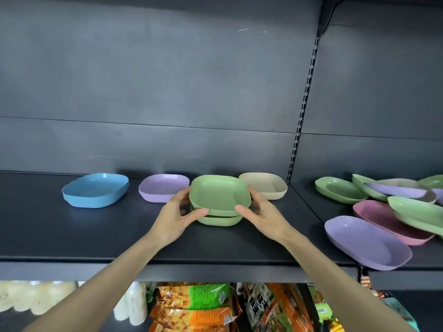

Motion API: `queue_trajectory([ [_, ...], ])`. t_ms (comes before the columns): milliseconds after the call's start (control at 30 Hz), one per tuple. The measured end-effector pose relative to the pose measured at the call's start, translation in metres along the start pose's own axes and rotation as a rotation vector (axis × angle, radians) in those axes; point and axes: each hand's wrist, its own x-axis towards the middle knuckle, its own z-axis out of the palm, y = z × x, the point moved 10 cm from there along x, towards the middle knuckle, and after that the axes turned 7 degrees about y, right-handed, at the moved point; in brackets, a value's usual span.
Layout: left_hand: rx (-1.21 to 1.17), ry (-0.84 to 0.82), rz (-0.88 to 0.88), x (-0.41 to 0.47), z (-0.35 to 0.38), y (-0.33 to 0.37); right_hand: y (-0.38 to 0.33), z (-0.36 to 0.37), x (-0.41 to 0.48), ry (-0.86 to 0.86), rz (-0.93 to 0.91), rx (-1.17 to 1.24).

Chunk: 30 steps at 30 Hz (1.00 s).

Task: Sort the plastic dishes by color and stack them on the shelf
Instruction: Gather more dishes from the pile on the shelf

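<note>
Grip: left hand (178, 212) and right hand (261, 213) pinch green dish (219, 192) at its 9 and 3 o'clock rims | Place: centre, tilted, just over green stack (219, 221) | Done: blue stack (96, 190) 10 o'clock, purple stack (161, 188), beige stack (265, 185) 1 o'clock | Left: loose dishes (366, 243) at 3 o'clock.

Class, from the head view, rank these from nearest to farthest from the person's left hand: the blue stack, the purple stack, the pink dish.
From the left hand, which holds the green dish:
1. purple stack, just behind it.
2. blue stack, further left.
3. pink dish, far right.
</note>
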Motion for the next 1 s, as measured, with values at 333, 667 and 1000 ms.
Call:
queue_trajectory([
  [333,0.004,0.047,0.011,-0.006,-0.011,0.007,-0.012,-0.005,0.002,0.018,-0.047,-0.017],
  [667,0.041,0.197,-0.024,-0.055,-0.081,0.006,-0.033,0.05,-0.004,-0.032,-0.126,-0.288],
  [1000,0.119,0.121,-0.066,-0.074,-0.154,-0.017,-0.069,0.121,-0.015,-0.066,-0.182,-0.46],
])
